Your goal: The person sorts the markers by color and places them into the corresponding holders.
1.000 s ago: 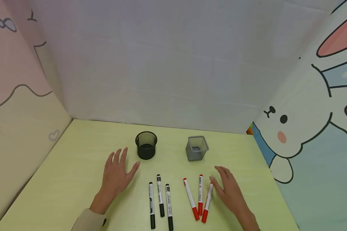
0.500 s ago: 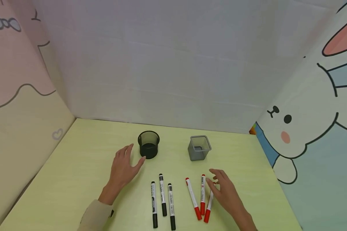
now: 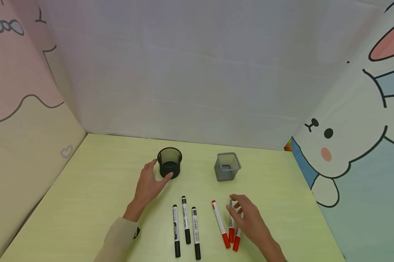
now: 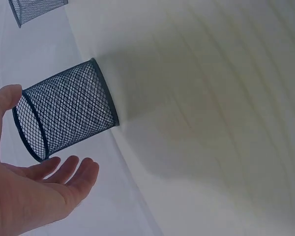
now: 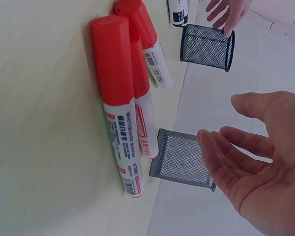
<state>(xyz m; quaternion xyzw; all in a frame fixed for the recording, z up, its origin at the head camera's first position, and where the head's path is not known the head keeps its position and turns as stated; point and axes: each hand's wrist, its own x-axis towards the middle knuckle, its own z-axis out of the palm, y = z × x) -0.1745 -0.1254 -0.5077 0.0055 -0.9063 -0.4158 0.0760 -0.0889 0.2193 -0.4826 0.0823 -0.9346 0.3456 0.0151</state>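
Cup (image 3: 169, 169): black, round, upright on the far part of my table (image 3: 102, 174), left of centre.
Left hand (image 3: 148, 186): my fingers and thumb are loosely parted about the cup's near left side; whether I touch it I cannot tell.
Red pens (image 3: 220, 222): three, lying near right, caps towards me.
Right hand (image 3: 250, 221): over the two rightmost red pens, my fingers relaxed, gently bent.
Black pens (image 3: 186, 220): three, left of the red.
Box (image 3: 225, 174): grey, far, right of the cup.

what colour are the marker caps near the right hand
The caps are red, clearest in the right wrist view.
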